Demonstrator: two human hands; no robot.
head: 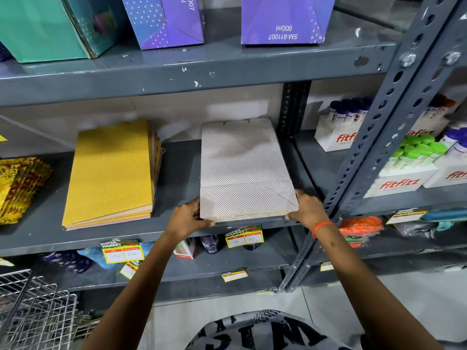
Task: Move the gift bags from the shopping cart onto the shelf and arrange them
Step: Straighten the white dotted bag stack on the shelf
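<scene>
both hands, left hand point(190, 218) and right hand point(307, 207), clamp the dotted white gift bags point(246, 170) mid-frame on the shelf point(177, 157); yellow bags point(111, 173) already stacked; shopping cart point(32, 311) at lower left looks empty.

The shopping cart point(32, 314) is cut off at the left edge (bottom corner), its contents unseen.

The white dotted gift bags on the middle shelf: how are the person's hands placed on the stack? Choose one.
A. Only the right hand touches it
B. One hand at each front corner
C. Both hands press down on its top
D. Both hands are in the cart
B: the left hand grips the front left corner of the white dotted gift bags and the right hand the front right corner, the stack lying flat on the shelf.
</scene>
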